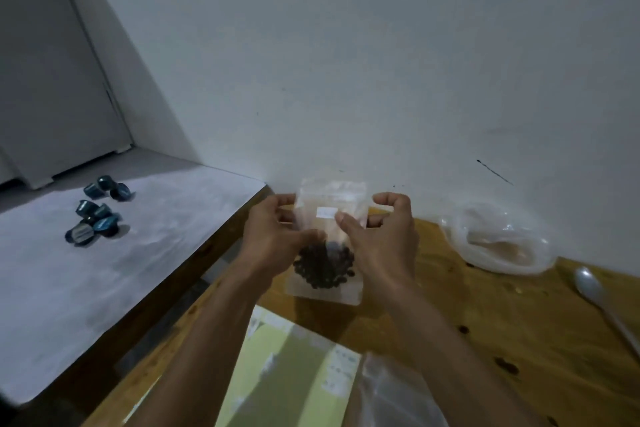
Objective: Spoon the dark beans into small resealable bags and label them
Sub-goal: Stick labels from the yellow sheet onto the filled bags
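A small clear resealable bag (330,198) stands upright over the wooden table (485,315), with dark beans (323,267) piled in its lower half. A small white label (326,212) sits on its front. My left hand (273,232) holds the bag's left edge, thumb in front and fingers behind. My right hand (384,236) is at the bag's right side, its thumb tip pressing the label's right end, the other fingers curled above.
A metal spoon (602,302) lies at the right edge. A crumpled plastic bag (498,239) sits by the wall. A yellow-green label sheet (291,367) and empty clear bags (394,392) lie near me. Several blue capsules (97,211) rest on the white surface at left.
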Demonstrator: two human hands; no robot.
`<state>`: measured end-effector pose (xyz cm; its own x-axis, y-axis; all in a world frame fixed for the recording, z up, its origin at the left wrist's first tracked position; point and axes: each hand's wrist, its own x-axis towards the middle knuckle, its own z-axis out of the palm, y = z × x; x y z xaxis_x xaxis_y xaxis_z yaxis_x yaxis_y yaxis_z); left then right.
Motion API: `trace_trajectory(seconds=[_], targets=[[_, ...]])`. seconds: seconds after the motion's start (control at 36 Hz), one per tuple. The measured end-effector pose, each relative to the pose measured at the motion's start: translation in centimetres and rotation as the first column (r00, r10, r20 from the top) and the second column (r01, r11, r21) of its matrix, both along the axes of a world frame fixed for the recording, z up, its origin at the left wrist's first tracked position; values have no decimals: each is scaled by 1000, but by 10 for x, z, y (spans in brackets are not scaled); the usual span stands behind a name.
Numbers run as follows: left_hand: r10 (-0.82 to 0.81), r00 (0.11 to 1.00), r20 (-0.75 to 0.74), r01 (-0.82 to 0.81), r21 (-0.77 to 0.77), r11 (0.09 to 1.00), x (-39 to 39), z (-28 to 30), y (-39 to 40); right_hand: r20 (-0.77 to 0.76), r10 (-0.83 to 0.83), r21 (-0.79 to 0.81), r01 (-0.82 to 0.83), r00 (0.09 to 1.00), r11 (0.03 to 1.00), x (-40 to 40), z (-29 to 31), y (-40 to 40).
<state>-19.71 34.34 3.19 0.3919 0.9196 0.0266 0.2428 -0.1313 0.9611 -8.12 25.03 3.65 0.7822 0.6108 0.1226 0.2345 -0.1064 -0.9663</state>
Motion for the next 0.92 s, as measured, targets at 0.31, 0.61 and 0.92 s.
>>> trace_trajectory(seconds=[0.31, 0.61, 0.92], targets=[[109, 978, -178, -78, 174, 982, 38, -34, 67, 118, 45, -247, -15, 992, 969, 31, -46, 64], [127, 913, -388, 20, 354, 935, 50, -58, 91, 387, 137, -519, 93, 912, 850, 35, -64, 87], [140, 929, -342, 15, 415, 910, 32, -37, 64, 405, 104, -454, 101, 908, 885, 34, -51, 65]])
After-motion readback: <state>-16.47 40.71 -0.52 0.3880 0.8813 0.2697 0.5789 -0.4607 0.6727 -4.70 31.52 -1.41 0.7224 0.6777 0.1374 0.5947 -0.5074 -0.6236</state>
